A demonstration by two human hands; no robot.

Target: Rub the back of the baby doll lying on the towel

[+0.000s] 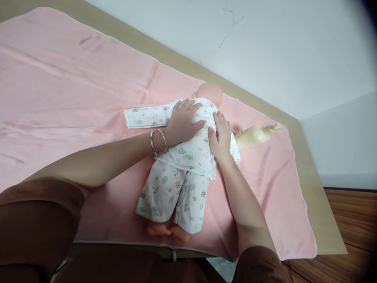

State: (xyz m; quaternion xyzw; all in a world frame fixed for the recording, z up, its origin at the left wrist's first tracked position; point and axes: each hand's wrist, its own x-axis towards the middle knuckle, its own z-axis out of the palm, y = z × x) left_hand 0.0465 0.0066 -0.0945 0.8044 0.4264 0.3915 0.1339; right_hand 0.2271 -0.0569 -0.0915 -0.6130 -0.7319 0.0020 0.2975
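Note:
A baby doll (209,93) lies on a pink towel (73,86), head away from me, feet (167,231) toward me. It wears a white printed top (194,151) and matching trousers (171,196). My left hand (184,121), with bracelets at the wrist, rests flat on the doll's upper body, fingers spread. My right hand (220,135) presses on the doll's right side, fingers together and laid on the fabric. An empty sleeve (145,116) stretches out to the left. The doll's bare arm (257,133) sticks out to the right.
The towel covers a beige table (312,184) that stands against a white wall (279,47). Wooden floor (356,228) shows at the lower right. My brown sleeves fill the lower corners.

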